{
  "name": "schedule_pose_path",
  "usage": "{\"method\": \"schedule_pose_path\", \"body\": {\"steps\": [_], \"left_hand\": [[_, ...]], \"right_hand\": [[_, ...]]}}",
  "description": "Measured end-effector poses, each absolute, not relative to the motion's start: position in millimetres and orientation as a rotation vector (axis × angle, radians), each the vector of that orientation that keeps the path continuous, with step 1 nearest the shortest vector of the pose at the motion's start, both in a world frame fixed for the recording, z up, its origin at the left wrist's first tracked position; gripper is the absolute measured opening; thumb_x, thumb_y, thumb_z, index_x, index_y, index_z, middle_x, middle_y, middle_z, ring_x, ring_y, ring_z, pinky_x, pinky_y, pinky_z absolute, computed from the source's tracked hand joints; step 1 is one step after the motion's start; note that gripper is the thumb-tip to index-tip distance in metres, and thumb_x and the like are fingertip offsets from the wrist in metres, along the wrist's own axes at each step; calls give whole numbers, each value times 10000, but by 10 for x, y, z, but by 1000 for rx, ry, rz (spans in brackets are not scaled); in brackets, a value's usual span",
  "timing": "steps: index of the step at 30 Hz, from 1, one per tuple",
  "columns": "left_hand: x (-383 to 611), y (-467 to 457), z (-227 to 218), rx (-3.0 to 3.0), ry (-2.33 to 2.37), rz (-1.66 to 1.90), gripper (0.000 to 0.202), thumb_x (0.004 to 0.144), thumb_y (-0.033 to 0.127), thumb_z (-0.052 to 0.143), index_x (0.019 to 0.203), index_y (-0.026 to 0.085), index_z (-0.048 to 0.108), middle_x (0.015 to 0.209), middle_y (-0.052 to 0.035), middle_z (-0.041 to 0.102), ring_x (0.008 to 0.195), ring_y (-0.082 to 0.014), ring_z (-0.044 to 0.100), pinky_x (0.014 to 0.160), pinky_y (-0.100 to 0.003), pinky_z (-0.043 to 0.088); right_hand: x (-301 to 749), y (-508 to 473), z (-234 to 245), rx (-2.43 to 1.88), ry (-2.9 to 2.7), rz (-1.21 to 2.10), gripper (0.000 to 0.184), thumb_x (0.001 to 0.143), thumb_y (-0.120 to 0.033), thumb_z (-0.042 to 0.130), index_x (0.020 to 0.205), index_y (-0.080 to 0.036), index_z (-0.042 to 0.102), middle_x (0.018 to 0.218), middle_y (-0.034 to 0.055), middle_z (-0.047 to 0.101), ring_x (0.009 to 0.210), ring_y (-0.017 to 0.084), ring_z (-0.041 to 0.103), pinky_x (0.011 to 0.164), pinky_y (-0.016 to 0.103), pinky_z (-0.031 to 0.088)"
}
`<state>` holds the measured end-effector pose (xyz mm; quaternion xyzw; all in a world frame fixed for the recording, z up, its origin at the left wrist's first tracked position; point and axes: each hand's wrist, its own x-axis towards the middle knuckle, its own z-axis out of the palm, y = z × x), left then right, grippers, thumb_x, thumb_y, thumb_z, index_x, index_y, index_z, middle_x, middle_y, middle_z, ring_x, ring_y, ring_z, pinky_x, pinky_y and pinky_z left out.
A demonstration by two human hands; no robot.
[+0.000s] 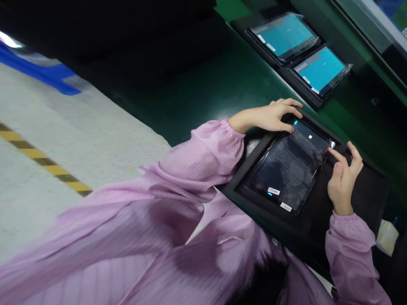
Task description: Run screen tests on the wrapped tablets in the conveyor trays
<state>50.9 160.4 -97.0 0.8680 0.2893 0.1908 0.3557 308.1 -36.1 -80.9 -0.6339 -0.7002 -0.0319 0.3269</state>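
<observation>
Here, the left hand [276, 117], fingers loosely spread, rests its thumb on a corner of the tablet [286, 165], which lies in a black tray [235, 185]; the half-open right hand [344, 178] touches the tablet's edge.

Dark glossy tablet [282, 165], face up, flat in a black tray [318, 207], set slantwise, far end between left hand [273, 118] fingers at its far left corner and right hand [343, 182] index fingertip at its right edge. Green mark [295, 122] just beside left thumb, small white icon [310, 137] between both hands' fingers; blue arc [269, 194] and two white labels [274, 191] at near end, well apart from fingers.
</observation>
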Motion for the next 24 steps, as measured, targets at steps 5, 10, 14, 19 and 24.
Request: {"method": "schedule_pose_path", "body": {"steps": [5, 10, 14, 19, 24], "left_hand": [[493, 1603, -971, 2259, 716, 480, 586, 840, 411, 709, 1390, 218, 643, 1694, -129, 387, 1536, -396, 372, 1272, -599, 269], [503, 1583, -986, 2266, 723, 503, 564, 838, 410, 710, 1370, 233, 644, 1689, -122, 398, 1529, -399, 374, 1268, -610, 274], [517, 1582, -994, 2254, 725, 505, 499, 933, 469, 615, 1364, 220, 648, 1684, -133, 400, 1529, -373, 386, 1277, -590, 272], [518, 1594, -1006, 2244, 723, 498, 479, 939, 465, 612, 1358, 236, 653, 1689, -121, 397, 1538, -369, 375, 1289, -575, 257], [508, 1589, -1015, 2268, 725, 504, 555, 854, 408, 692, 1377, 228, 643, 1689, -131, 392, 1521, -392, 384, 1266, -599, 288]], "right_hand": [[3086, -362, -820, -1636, -1845, -74, 496, 1143, -411, 322, 1282, -203, 750, 1580, 155, 467, 1450, 360, 458, 1164, 619, 372], [3080, -361, -819, -1655, -1839, -71, 489, 1140, -413, 319, 1276, -223, 750, 1583, 134, 468, 1452, 358, 461, 1168, 613, 375], [3086, -365, -818, -1648, -1839, -66, 488, 1139, -409, 320, 1288, -218, 743, 1581, 139, 466, 1453, 360, 457, 1169, 614, 377], [3087, -368, -817, -1671, -1831, -65, 495, 1134, -423, 312, 1291, -229, 739, 1577, 135, 465, 1446, 365, 462, 1165, 623, 381], [3086, -371, -816, -1669, -1827, -60, 492, 1139, -422, 314, 1286, -223, 739, 1573, 137, 472, 1445, 355, 467, 1167, 605, 376]]}}
